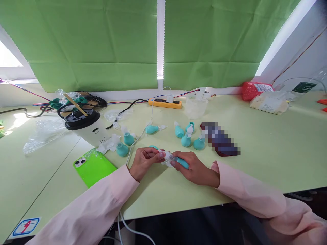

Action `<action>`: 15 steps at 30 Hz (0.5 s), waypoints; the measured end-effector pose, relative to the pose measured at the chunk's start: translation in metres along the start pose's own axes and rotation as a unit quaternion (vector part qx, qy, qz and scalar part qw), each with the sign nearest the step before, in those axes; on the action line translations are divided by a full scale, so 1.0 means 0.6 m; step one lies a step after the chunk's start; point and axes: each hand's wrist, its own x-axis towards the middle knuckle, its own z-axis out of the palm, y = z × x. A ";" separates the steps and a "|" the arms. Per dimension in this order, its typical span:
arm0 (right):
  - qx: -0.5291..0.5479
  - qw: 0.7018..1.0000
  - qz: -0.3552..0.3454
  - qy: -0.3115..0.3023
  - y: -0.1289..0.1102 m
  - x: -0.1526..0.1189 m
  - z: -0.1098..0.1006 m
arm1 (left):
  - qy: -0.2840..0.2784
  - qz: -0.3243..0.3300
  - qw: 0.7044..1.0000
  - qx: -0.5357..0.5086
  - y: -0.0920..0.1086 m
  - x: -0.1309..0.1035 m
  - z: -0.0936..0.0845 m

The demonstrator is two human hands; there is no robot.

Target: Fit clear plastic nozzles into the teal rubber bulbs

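Observation:
My right hand (198, 169) is wrapped round a teal squeeze-bulb nasal aspirator (183, 162) near the table's front middle. Its clear nozzle points left. My left hand (143, 164) pinches a small whitish tip (161, 153) at the nozzle's end; whether the two are joined I cannot tell. Part of another teal bulb (153, 147) shows just behind my left fingers. Beyond my hands stand several similar bulbs, among them a teal bulb (199, 143) on the right and another bulb (122, 149) on the left. One aspirator (152, 129) lies on its side with its nozzle to the right.
Left of my hands lie a green phone (95, 167) and crumpled tissue (109, 143), beside a lidded cup (88, 131) with a straw. A white cable (133, 145) runs from the orange power strip (165, 103). Farther back are a clear tub (195, 107) and a tissue pack (269, 102).

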 end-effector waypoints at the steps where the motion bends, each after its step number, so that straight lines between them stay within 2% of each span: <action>1: 0.024 1.000 0.011 -0.008 -0.001 0.000 -0.001 | -0.002 0.001 1.000 0.005 0.001 -0.001 0.001; 8: 0.198 0.975 0.081 -0.065 -0.008 0.005 -0.008 | -0.042 0.024 0.999 0.000 0.006 -0.004 0.003; 15: 0.308 0.938 0.131 -0.091 -0.011 0.005 -0.008 | -0.060 0.022 0.998 -0.007 0.005 -0.004 0.002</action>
